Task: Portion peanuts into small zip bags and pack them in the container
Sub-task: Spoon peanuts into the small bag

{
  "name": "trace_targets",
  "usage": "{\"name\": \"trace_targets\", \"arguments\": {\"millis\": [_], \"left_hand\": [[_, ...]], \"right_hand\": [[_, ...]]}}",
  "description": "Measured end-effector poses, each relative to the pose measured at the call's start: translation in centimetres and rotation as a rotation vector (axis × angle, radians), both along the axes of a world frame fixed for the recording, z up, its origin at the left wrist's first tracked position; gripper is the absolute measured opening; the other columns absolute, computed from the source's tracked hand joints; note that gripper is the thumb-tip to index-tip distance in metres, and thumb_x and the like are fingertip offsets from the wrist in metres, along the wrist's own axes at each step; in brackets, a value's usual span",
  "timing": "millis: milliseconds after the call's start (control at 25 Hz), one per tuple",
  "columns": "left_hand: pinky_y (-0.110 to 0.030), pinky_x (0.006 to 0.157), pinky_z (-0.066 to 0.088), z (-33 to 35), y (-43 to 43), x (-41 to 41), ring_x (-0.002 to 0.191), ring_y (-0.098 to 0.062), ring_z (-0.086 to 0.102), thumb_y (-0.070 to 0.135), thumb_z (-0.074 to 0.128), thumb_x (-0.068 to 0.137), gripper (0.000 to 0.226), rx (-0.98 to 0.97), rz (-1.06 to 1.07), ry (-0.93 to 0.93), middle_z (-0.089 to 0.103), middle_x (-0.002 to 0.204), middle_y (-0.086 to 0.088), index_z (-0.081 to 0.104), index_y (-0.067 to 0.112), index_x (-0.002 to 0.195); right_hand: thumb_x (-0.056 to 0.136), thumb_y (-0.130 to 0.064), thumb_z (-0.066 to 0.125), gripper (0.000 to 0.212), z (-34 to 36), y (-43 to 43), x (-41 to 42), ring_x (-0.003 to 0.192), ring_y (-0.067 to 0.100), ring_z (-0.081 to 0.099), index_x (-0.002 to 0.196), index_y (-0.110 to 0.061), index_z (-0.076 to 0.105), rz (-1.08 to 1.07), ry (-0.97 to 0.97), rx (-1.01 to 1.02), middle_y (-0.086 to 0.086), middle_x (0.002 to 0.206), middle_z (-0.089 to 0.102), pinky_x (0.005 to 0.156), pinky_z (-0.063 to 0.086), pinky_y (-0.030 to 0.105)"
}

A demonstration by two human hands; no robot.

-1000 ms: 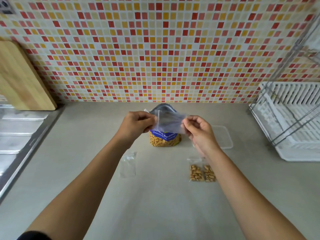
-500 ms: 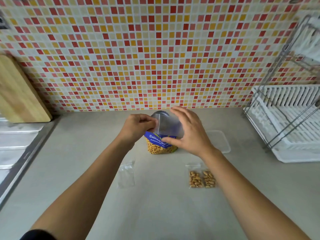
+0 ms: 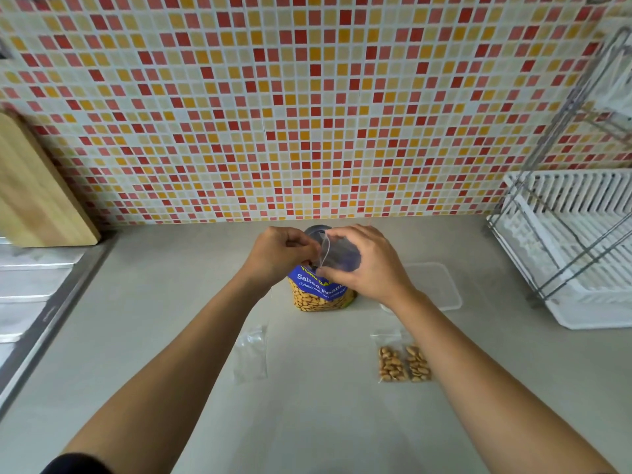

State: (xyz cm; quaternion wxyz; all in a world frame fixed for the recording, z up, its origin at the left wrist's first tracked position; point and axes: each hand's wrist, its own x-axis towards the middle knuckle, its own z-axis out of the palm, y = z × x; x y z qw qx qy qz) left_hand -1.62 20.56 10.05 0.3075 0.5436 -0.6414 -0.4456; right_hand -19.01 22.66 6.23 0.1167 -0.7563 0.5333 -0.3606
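Observation:
A blue-labelled bag of salted peanuts (image 3: 319,295) stands upright at the middle of the counter. Just above it, both hands hold a small clear zip bag (image 3: 337,256). My left hand (image 3: 278,256) pinches its left edge and my right hand (image 3: 367,265) grips its right side from above, with the thumb at the mouth. I cannot tell if any peanuts are inside. Two filled small bags (image 3: 403,362) lie side by side near my right forearm. An empty zip bag (image 3: 251,352) lies flat by my left forearm. The clear plastic container (image 3: 437,285) sits behind my right wrist.
A white dish rack with a wire frame (image 3: 574,248) takes up the right side. A wooden cutting board (image 3: 37,196) leans on the tiled wall at the left, above a steel sink drainboard (image 3: 30,289).
My right hand let go of the zip bag's right edge, swept over it and now grips it from above. The bag came down close to the peanut bag's top.

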Motion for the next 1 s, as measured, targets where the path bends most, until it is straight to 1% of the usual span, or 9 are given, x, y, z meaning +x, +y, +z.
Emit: {"name": "trace_targets", "arguments": {"millis": [200,280,360,520,600,680,760,920,1000], "left_hand": [[-0.014,0.059,0.046,-0.9,-0.8,0.3,0.074,-0.006,0.061,0.032,0.058,0.09,0.017,-0.11,0.104,0.021,0.067,0.086,0.001,0.066,0.018,0.096],[-0.02,0.064,0.043,-1.8,-1.8,0.9,0.083,-0.012,0.057,0.04,0.056,0.089,0.03,-0.221,0.234,-0.181,0.061,0.094,0.002,0.063,0.017,0.106],[-0.023,0.066,0.04,-3.1,-2.7,1.6,0.086,-0.014,0.054,0.04,0.059,0.088,0.037,-0.211,0.235,-0.402,0.06,0.102,-0.002,0.064,0.012,0.112],[-0.016,0.056,0.038,-4.1,-3.2,1.4,0.084,-0.014,0.053,0.027,0.06,0.089,0.024,-0.204,0.192,-0.404,0.067,0.103,-0.005,0.069,0.012,0.105],[-0.021,0.064,0.043,-4.0,-3.2,0.8,0.088,-0.015,0.053,0.03,0.059,0.089,0.023,-0.257,0.137,-0.387,0.068,0.097,0.002,0.071,0.015,0.103],[-0.036,0.08,0.042,-3.8,-3.1,0.0,0.101,-0.019,0.049,0.04,0.057,0.089,0.025,-0.249,0.023,-0.539,0.07,0.096,0.004,0.069,0.023,0.104],[-0.043,0.088,0.035,-3.6,-3.1,-0.5,0.113,-0.021,0.04,0.047,0.055,0.088,0.03,-0.183,-0.037,-0.702,0.067,0.098,0.006,0.066,0.028,0.108],[-0.048,0.092,0.034,-2.8,-3.6,-0.2,0.123,-0.021,0.036,0.044,0.053,0.09,0.024,-0.29,0.137,-0.571,0.066,0.094,0.007,0.067,0.028,0.101],[-0.053,0.101,0.027,-3.0,-3.8,-0.3,0.132,-0.018,0.03,0.042,0.051,0.092,0.023,-0.36,0.167,-0.679,0.067,0.103,0.008,0.067,0.03,0.102]], "right_hand": [[0.065,-0.032,0.083,0.047,-0.6,0.0,-0.2,0.093,-0.007,0.056,0.107,-0.025,0.06,-0.007,-0.384,0.097,-0.022,0.099,0.061,0.083,0.045,0.015],[0.066,-0.028,0.082,0.043,-1.0,0.2,-0.7,0.091,-0.005,0.056,0.102,-0.031,0.058,-0.045,-0.495,0.114,-0.019,0.097,0.062,0.081,0.045,0.012],[0.067,-0.03,0.081,0.042,-1.7,0.2,-1.3,0.09,-0.001,0.058,0.102,-0.034,0.057,-0.094,-0.579,0.137,-0.014,0.098,0.063,0.078,0.047,0.013],[0.07,-0.037,0.078,0.05,-3.3,-0.2,-1.6,0.097,0.01,0.061,0.113,-0.023,0.056,-0.146,-0.618,0.235,-0.007,0.104,0.064,0.074,0.05,0.015],[0.071,-0.038,0.077,0.051,-3.9,-0.3,-1.4,0.098,0.011,0.061,0.114,-0.021,0.056,-0.138,-0.631,0.261,-0.008,0.103,0.065,0.074,0.05,0.014],[0.072,-0.036,0.077,0.05,-4.2,-0.5,-1.3,0.098,0.012,0.062,0.114,-0.02,0.055,-0.134,-0.644,0.27,-0.007,0.102,0.066,0.074,0.051,0.015],[0.071,-0.037,0.077,0.05,-4.3,-0.7,-1.3,0.097,0.013,0.062,0.114,-0.02,0.055,-0.139,-0.656,0.264,-0.007,0.101,0.067,0.075,0.051,0.018],[0.072,-0.034,0.077,0.048,-4.3,-0.8,-1.2,0.096,0.013,0.062,0.113,-0.021,0.056,-0.139,-0.676,0.273,-0.008,0.098,0.067,0.077,0.051,0.019],[0.072,-0.034,0.077,0.047,-4.3,-0.8,-1.3,0.096,0.013,0.062,0.112,-0.021,0.056,-0.142,-0.684,0.273,-0.009,0.098,0.067,0.077,0.05,0.017]]}}
